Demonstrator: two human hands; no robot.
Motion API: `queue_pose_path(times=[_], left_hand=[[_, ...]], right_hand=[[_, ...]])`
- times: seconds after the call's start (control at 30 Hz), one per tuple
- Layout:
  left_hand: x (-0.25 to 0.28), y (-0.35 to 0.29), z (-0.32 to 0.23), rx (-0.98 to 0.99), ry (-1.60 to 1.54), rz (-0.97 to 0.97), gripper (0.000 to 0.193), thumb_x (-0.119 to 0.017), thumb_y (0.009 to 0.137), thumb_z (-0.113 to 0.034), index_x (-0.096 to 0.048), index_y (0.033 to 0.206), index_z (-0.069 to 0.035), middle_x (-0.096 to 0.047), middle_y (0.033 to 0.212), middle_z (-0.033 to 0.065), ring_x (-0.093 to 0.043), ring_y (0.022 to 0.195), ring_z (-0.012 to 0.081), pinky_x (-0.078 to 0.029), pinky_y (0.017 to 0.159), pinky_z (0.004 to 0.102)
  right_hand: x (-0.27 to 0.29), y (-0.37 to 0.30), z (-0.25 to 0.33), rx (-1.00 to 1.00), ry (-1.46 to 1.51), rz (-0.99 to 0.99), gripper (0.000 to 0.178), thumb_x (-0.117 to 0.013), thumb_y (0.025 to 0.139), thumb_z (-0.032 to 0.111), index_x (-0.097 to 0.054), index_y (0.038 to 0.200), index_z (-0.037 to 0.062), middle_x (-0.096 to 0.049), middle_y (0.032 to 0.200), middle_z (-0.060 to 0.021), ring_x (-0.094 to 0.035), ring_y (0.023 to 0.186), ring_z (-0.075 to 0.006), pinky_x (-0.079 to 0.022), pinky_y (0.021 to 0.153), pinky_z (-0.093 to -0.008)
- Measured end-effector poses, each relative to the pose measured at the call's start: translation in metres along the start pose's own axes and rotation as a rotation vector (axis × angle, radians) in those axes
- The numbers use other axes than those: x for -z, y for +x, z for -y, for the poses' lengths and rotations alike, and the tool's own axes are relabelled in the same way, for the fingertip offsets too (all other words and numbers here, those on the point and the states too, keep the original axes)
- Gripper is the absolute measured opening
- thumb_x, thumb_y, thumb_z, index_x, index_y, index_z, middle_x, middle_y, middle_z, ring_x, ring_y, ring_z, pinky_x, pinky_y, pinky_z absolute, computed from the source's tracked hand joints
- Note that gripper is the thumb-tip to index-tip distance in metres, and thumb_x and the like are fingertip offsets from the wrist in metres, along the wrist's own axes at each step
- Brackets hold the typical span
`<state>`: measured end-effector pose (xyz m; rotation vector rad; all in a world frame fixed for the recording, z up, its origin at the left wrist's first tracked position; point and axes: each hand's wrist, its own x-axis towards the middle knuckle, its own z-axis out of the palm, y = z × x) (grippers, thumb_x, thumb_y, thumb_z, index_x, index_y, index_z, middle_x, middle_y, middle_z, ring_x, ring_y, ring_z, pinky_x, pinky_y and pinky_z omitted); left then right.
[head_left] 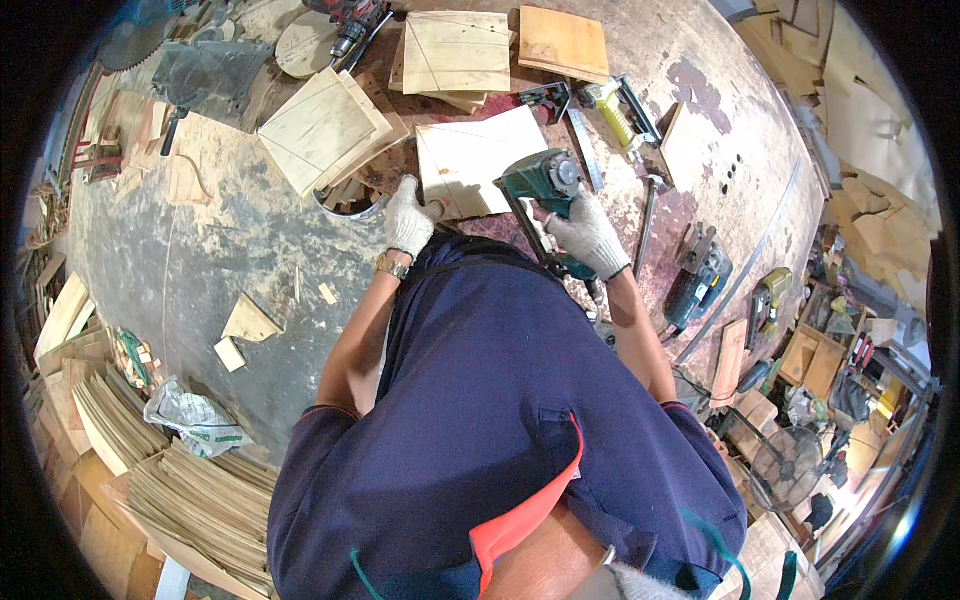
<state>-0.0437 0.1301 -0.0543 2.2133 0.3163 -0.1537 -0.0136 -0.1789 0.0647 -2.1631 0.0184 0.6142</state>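
My right hand (590,237), in a white knit glove, grips the handle of a dark green nail gun (535,178). The gun's head lies over the right part of a pale square wooden board (470,150). At the board's near left corner is my gloved left hand (408,222), its thumb against the board's edge and its fingers pointing away from me. Whatever lies under the gun's nose is hidden by the tool. Beside my left hand a round container (350,200) with wood scraps is partly covered by stacked boards (320,135).
More boards (457,52) lie at the far side, near a drill (350,30). A yellow-green nail gun (620,110), a metal ruler (585,150), a hammer (648,215) and a blue power tool (700,280) are to the right. Wood offcuts (250,320) lie left.
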Motion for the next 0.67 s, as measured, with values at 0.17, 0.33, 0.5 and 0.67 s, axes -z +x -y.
queue_pose_path(times=[0.17, 0.33, 0.5, 0.67], left_hand=[[0.015, -0.002, -0.028, 0.084, 0.052, 0.052, 0.054, -0.088, 0.084, -0.038, -0.063, 0.111, 0.001, -0.073, 0.098, 0.0306, -0.072, 0.095, 0.0491, -0.055, 0.083, 0.0529], [0.004, 0.003, -0.032, 0.299, -0.386, 0.159, 0.054, -0.083, 0.097, -0.043, -0.067, 0.117, 0.005, -0.077, 0.101, 0.0156, -0.076, 0.086, 0.0241, -0.059, 0.073, 0.0383], [-0.005, 0.013, -0.041, 0.306, -0.518, 0.202, 0.051, -0.083, 0.098, -0.039, -0.072, 0.126, 0.003, -0.075, 0.095, 0.0097, -0.071, 0.069, 0.0141, -0.054, 0.049, 0.0285], [-0.008, 0.011, -0.039, 0.317, -0.711, 0.237, 0.049, -0.083, 0.099, -0.036, -0.071, 0.13, 0.001, -0.074, 0.089, 0.006, -0.067, 0.06, 0.0105, -0.051, 0.042, 0.0267]], right_hand=[[0.008, -0.022, -0.013, 0.096, -0.009, -0.362, 0.054, -0.083, 0.091, 0.025, -0.063, 0.135, -0.0008, -0.076, 0.117, -0.0271, -0.075, 0.109, -0.0383, -0.058, 0.095, -0.0476], [-0.014, -0.035, -0.023, -0.241, -0.363, -0.571, 0.092, -0.076, 0.083, 0.008, -0.04, 0.167, 0.0183, -0.05, 0.148, -0.0293, -0.068, 0.112, -0.0506, -0.057, 0.096, -0.053], [-0.04, -0.035, -0.093, -0.349, -0.448, -0.497, 0.088, -0.082, 0.089, 0.02, -0.043, 0.166, 0.0295, -0.054, 0.147, -0.0259, -0.073, 0.099, -0.0458, -0.06, 0.079, -0.0518], [-0.011, -0.039, -0.109, -0.15, -0.354, -0.679, 0.039, -0.074, 0.099, 0.026, -0.064, 0.134, 0.0105, -0.067, 0.117, -0.0217, -0.071, 0.097, -0.04, -0.058, 0.083, -0.0503]])
